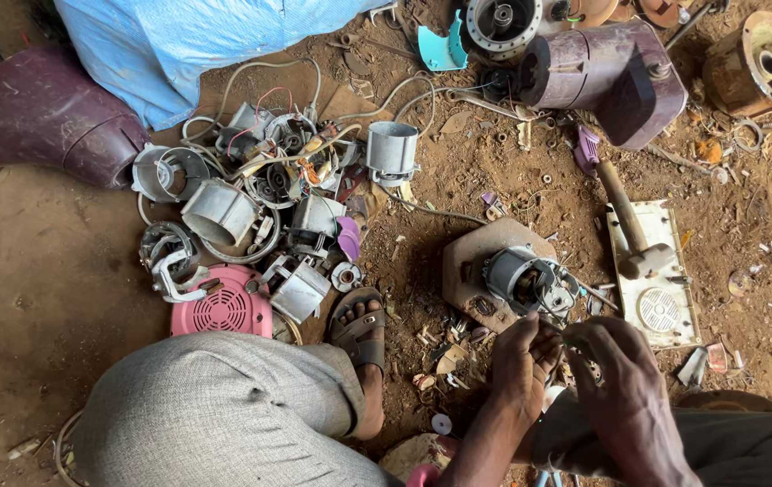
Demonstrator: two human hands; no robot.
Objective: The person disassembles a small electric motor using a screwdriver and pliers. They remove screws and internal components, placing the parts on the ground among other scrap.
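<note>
At the far left a dark purple plastic housing [43,113] is seen lying on the bare earth floor [34,280], and beside it a pale blue woven sack [178,45] is spread across the upper left. No label or sign can be made out on either. Right of the sack a heap of grey metal motor casings and loose wires [260,189] is piled, with a round pink slotted grille [222,309] laid at its lower edge. A foot in a dark sandal [360,332] is planted just beside the grille, under a knee clad in grey cloth.

The floor is seen to be brown dirt, littered with chips, washers and small scraps. Near the middle a small motor [525,281] is set on a flat brown slab [476,261]. Above it a large purple cylindrical motor body [611,77] is lying, and to its right a wooden-handled hammer [629,221] is laid across a cream perforated plate [661,298]. A rusty round flange [758,63] is found at the top right.

The left hand [523,361] is held just below the small motor, its fingers curled closed; what is pinched there cannot be told. The right hand [625,379] is raised beside it, back upward, fingers bent inward towards the left hand, and its grip is hidden.
</note>
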